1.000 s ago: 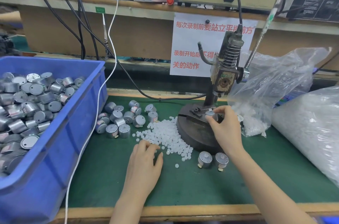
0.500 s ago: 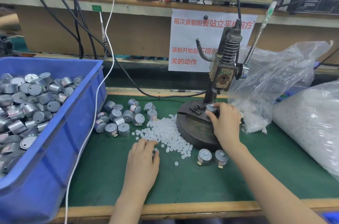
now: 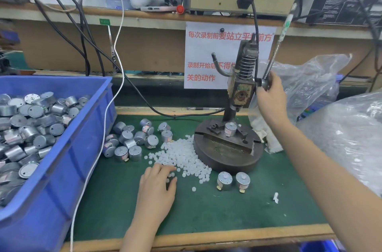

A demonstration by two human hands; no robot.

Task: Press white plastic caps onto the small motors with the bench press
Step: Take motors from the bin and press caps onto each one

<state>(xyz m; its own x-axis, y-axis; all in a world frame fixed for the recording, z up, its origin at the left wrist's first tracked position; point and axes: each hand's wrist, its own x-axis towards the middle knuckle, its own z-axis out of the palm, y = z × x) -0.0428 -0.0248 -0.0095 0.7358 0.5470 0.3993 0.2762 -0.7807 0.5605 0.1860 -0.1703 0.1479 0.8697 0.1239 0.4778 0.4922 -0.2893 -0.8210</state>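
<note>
A small silver motor stands upright in the fixture on the round base of the bench press, under the ram. My right hand is raised beside the press head, closed on the lower end of the lever. My left hand rests palm down on the green mat, its fingertips at the near edge of the pile of white plastic caps. Two motors stand in front of the press base.
A blue bin full of motors fills the left side. Loose motors lie beside it. Clear bags of white caps crowd the right. Cables, including a white one, hang across the back. The bench's wooden edge runs along the front.
My right hand let go of the motor seated on the press fixture and rose to the lever. My left hand stayed at the cap pile.
</note>
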